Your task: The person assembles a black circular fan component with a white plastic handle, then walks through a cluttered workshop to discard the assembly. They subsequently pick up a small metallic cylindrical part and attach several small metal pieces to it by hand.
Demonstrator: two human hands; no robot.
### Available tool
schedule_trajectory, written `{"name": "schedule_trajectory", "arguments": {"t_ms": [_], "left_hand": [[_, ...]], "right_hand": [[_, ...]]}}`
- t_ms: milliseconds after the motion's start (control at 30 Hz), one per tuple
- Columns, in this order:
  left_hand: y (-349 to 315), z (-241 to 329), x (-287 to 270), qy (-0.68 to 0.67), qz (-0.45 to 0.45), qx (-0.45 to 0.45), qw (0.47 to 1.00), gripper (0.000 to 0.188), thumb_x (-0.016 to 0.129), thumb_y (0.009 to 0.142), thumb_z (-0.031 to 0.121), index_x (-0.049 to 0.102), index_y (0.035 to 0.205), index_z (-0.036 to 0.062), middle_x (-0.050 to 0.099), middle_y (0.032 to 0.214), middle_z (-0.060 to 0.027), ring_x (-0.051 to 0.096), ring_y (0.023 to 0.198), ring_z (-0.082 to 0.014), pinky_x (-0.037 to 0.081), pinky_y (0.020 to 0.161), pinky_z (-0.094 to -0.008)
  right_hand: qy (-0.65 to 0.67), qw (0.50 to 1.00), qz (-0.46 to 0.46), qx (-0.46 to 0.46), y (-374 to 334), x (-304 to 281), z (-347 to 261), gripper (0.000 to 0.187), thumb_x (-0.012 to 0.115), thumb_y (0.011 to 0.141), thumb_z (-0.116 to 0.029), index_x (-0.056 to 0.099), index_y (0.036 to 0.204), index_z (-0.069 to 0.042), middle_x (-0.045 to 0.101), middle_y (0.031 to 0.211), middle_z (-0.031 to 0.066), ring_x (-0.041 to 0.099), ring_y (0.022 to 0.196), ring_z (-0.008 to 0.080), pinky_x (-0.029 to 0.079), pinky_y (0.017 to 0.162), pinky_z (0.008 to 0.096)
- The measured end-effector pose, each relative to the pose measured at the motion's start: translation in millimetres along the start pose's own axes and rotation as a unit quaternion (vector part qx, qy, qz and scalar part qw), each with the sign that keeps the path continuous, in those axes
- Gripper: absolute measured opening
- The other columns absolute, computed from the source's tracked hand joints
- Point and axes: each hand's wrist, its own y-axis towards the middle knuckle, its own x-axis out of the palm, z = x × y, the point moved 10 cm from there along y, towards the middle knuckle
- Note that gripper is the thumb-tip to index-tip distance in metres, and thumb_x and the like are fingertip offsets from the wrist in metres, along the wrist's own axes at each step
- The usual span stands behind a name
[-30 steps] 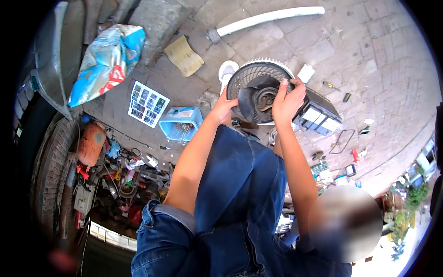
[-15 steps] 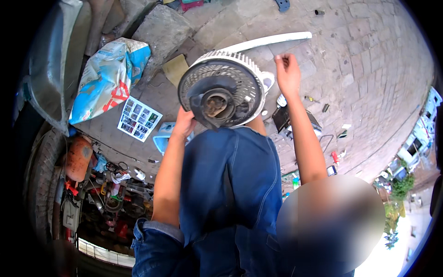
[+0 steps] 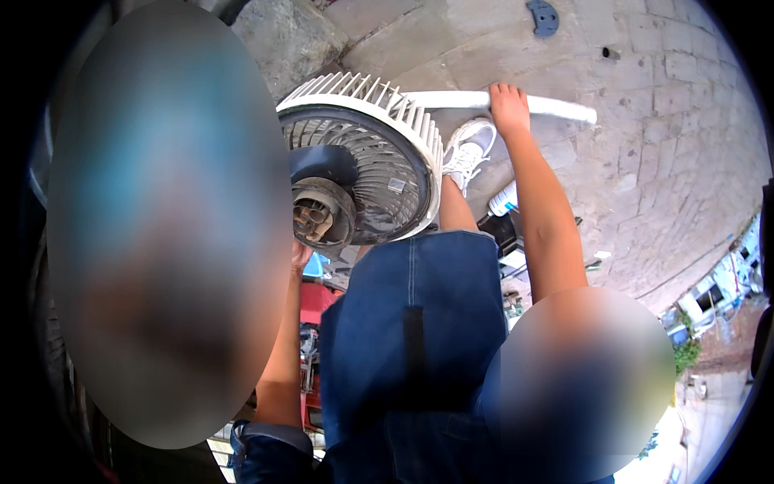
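Observation:
A round fan head (image 3: 379, 177) with a white ribbed cage, dark blade and brownish open hub is held over my knees. Its left part is hidden by a large blurred patch. From the cage's far side a long white tube (image 3: 560, 110) runs off to the right. Around this tube my right hand (image 3: 509, 107) is closed, with the knuckles up. Only a little of my left hand (image 3: 301, 255) shows at the near lower edge of the fan head, where it grips the rim beside the hub.
My white shoe (image 3: 469, 152) stands on the paving, right of the fan head. A white bottle (image 3: 504, 198) and a dark box (image 3: 501, 232) lie near my right forearm. Farther off are a dark blue plastic piece (image 3: 544, 18), a small dark cylinder (image 3: 610, 53) and a stone block (image 3: 286, 40).
My right hand has gone from hovering free beside the fan to gripping the white tube. The fan head appears larger and lower left, tilted to show more of its ribbed side.

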Motion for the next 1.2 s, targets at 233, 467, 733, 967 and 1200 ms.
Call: {"name": "schedule_trajectory", "arguments": {"t_ms": [233, 467, 733, 967, 1200], "left_hand": [[-57.2, 23.2, 113.9, 0.084, 0.000, 0.040, 0.996, 0.036, 0.052, 0.087, 0.017, 0.048, 0.120, 0.0037, 0.055, 0.117, -0.0099, 0.055, 0.106, -0.0234, 0.046, 0.092, -0.0377], [-141.7, 73.2, 261.1, 0.104, -0.066, 0.063, 0.990, 0.042, 0.054, 0.085, 0.016, 0.044, 0.124, 0.0042, 0.052, 0.122, -0.0092, 0.052, 0.110, -0.0230, 0.042, 0.095, -0.0387], [-195.5, 102.2, 428.2, 0.132, -0.160, 0.018, 0.978, 0.049, 0.058, 0.083, 0.027, 0.044, 0.126, 0.0072, 0.049, 0.126, -0.0071, 0.047, 0.116, -0.0241, 0.035, 0.100, -0.0441], [-187.8, 110.3, 470.8, 0.137, -0.215, 0.021, 0.967, 0.053, 0.057, 0.082, 0.034, 0.045, 0.126, 0.0069, 0.048, 0.129, -0.0067, 0.043, 0.120, -0.0244, 0.029, 0.104, -0.0433], [-168.2, 127.7, 486.1, 0.092, -0.194, 0.049, 0.975, 0.044, 0.045, 0.089, 0.028, 0.045, 0.127, 0.0061, 0.048, 0.129, -0.0073, 0.042, 0.121, -0.0245, 0.029, 0.105, -0.0414]], "right_hand": [[0.184, 0.964, -0.061, 0.182, -201.3, -51.0, 83.7, 0.039, 0.066, 0.073, -0.021, 0.050, 0.107, -0.007, 0.055, 0.099, 0.0120, 0.055, 0.093, 0.0302, 0.045, 0.079, 0.0408], [0.301, 0.835, -0.152, 0.435, -457.1, -142.6, 154.0, 0.049, 0.072, 0.068, -0.036, 0.052, 0.099, -0.003, 0.060, 0.097, 0.0200, 0.059, 0.091, 0.0357, 0.047, 0.076, 0.0435], [0.387, 0.737, -0.194, 0.519, -601.5, -191.0, 215.8, 0.061, 0.076, 0.059, -0.041, 0.059, 0.096, 0.005, 0.062, 0.099, 0.0226, 0.060, 0.094, 0.0338, 0.048, 0.079, 0.0403], [0.393, 0.730, -0.178, 0.530, -612.0, -199.9, 256.0, 0.063, 0.075, 0.057, -0.045, 0.062, 0.093, 0.006, 0.062, 0.096, 0.0245, 0.061, 0.093, 0.0336, 0.048, 0.080, 0.0400], [0.338, 0.786, -0.170, 0.489, -516.2, -274.6, 318.4, 0.053, 0.073, 0.062, -0.027, 0.053, 0.102, 0.002, 0.060, 0.100, 0.0238, 0.058, 0.096, 0.0356, 0.048, 0.082, 0.0412]]}}
